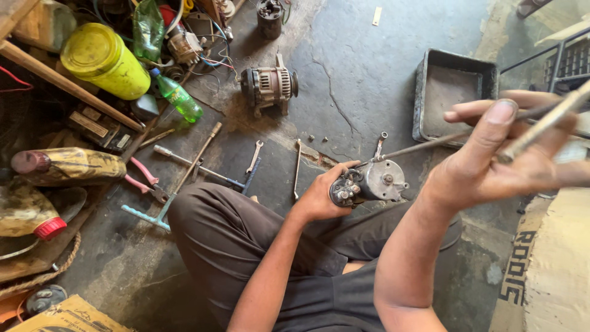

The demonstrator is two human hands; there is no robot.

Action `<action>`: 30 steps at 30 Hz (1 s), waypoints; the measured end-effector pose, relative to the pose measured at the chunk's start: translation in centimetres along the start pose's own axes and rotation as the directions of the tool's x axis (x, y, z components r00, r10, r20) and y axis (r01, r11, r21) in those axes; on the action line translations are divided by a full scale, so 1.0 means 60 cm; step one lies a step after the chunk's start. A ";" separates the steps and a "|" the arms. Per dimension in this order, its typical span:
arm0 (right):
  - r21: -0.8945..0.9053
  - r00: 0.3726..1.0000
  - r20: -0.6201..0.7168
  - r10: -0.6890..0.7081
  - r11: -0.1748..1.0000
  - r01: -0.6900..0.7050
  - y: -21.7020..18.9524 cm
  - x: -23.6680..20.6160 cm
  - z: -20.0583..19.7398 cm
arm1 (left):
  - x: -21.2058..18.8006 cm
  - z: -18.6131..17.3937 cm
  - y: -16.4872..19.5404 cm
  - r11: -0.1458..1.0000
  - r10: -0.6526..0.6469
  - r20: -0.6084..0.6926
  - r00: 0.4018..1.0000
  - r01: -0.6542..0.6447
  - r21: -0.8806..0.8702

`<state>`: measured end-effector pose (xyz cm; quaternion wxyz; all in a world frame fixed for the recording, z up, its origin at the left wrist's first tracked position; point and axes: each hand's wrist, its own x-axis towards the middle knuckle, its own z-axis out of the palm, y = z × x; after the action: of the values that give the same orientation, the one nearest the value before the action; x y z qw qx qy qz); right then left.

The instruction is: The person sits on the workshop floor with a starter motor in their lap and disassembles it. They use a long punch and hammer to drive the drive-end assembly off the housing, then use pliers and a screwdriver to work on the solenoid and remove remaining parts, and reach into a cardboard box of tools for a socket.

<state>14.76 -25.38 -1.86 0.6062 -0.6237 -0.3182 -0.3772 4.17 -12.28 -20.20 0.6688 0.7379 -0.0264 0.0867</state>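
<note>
person seated on floor, knees up; left hand (319, 197) wrapped round small motor (369, 181), held over lap near centre, terminal end tipped toward camera so studs show; right hand (498, 160) raised at right, fingers pinched shut on thin rod (430, 142), tip resting at motor's top lug, long grip giving reach and leverage; spanners (255, 157) and pliers (147, 181) lie left within arm's reach; alternator (268, 85) set aside far centre; empty-looking metal tray (424, 98) far right.
</note>
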 end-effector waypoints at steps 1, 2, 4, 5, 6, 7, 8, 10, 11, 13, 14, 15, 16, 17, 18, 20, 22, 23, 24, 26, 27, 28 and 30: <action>-0.044 0.999 -0.028 -0.017 0.999 0.016 -0.004 -0.003 0.002 | 0.000 0.000 0.000 1.000 0.019 -0.002 1.000 -0.019 -0.007; -0.092 0.998 -0.056 -0.036 0.995 0.030 -0.006 -0.004 0.004 | 0.000 0.000 -0.001 0.999 0.037 -0.002 0.999 -0.037 -0.015; -0.191 0.992 -0.106 -0.073 0.980 0.052 -0.011 -0.006 0.008 | -0.001 0.000 -0.002 1.000 -0.005 0.006 1.000 0.005 0.009; -0.133 0.990 -0.131 -0.050 0.991 0.033 -0.012 -0.001 0.009 | 0.000 0.000 -0.003 1.000 -0.020 0.012 1.000 0.020 0.022; -0.073 0.987 -0.155 -0.028 0.997 0.016 -0.013 0.004 0.009 | 0.000 0.000 -0.003 1.000 -0.012 0.010 1.000 0.012 0.018; 0.100 0.985 -0.166 0.048 0.994 -0.032 -0.013 0.012 0.008 | 0.000 0.000 -0.003 1.000 -0.006 0.007 1.000 0.006 0.016; 0.338 0.986 -0.034 0.163 0.930 -0.142 -0.012 0.024 0.003 | -0.001 0.001 -0.004 1.000 -0.002 0.003 1.000 0.002 0.013; 0.678 0.870 0.386 0.307 0.546 -0.493 -0.007 0.058 -0.017 | -0.002 0.000 -0.004 1.000 -0.008 0.007 1.000 0.008 -0.006; 0.683 0.823 0.475 0.312 0.458 -0.569 -0.007 0.054 -0.020 | -0.003 0.000 -0.004 1.000 -0.012 0.012 1.000 0.012 -0.019; 0.624 0.796 0.463 0.390 0.495 -0.605 0.000 0.046 -0.031 | -0.004 0.002 -0.004 1.000 0.000 0.002 1.000 0.000 0.005; 0.600 0.844 0.355 0.403 0.594 -0.536 0.006 0.031 -0.027 | -0.003 0.002 -0.004 1.000 0.012 -0.006 1.000 -0.012 0.019; 0.551 0.879 0.242 0.410 0.688 -0.472 0.012 0.014 -0.023 | -0.002 0.002 -0.004 1.000 0.009 -0.005 1.000 -0.009 0.027; 0.532 0.921 0.131 0.367 0.758 -0.377 0.017 -0.009 -0.015 | -0.003 0.002 -0.005 0.999 0.000 -0.003 1.000 0.001 0.034; 0.498 0.948 0.029 0.318 0.817 -0.290 0.024 -0.022 -0.009 | -0.002 0.002 -0.005 0.999 -0.006 0.001 1.000 0.006 0.044; 0.447 0.961 -0.072 0.266 0.870 -0.207 0.028 -0.033 -0.003 | -0.001 0.003 -0.005 0.999 -0.008 0.000 1.000 0.008 0.040; 0.382 0.957 -0.209 0.203 0.917 -0.112 0.033 -0.045 0.012 | -0.001 0.002 -0.004 0.999 -0.017 -0.004 1.000 0.017 0.036; 0.426 0.940 -0.276 0.202 0.902 -0.069 0.034 -0.040 0.023 | -0.001 0.002 -0.004 1.000 0.003 -0.001 1.000 -0.003 -0.007; 0.391 0.944 -0.284 0.168 0.919 -0.046 0.034 -0.034 0.027 | -0.001 0.002 -0.003 0.999 0.013 0.002 1.000 -0.013 -0.030; 0.355 0.947 -0.292 0.134 0.935 -0.023 0.034 -0.028 0.030 | -0.001 0.002 -0.003 1.000 0.011 -0.001 1.000 -0.011 -0.010; 0.141 0.962 -0.273 -0.012 0.989 0.052 0.038 -0.019 0.034 | 0.000 0.002 -0.003 0.999 0.017 -0.004 1.000 -0.017 0.029; 0.053 0.962 -0.263 -0.071 0.995 0.088 0.042 -0.017 0.035 | 0.001 0.003 -0.004 1.000 0.021 -0.003 1.000 -0.021 0.021; 0.004 0.960 -0.263 -0.097 0.995 0.102 0.045 -0.017 0.036 | 0.000 0.003 -0.005 1.000 0.020 -0.003 1.000 -0.020 0.012; -0.031 0.954 -0.297 -0.044 0.999 0.036 0.051 -0.014 0.032 | 0.000 0.003 -0.007 1.000 0.012 -0.004 1.000 -0.012 0.017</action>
<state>17.08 -23.60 -4.13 0.6317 -0.5606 -0.2310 -0.4830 4.24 -12.41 -20.60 0.6620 0.7432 -0.0290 0.0925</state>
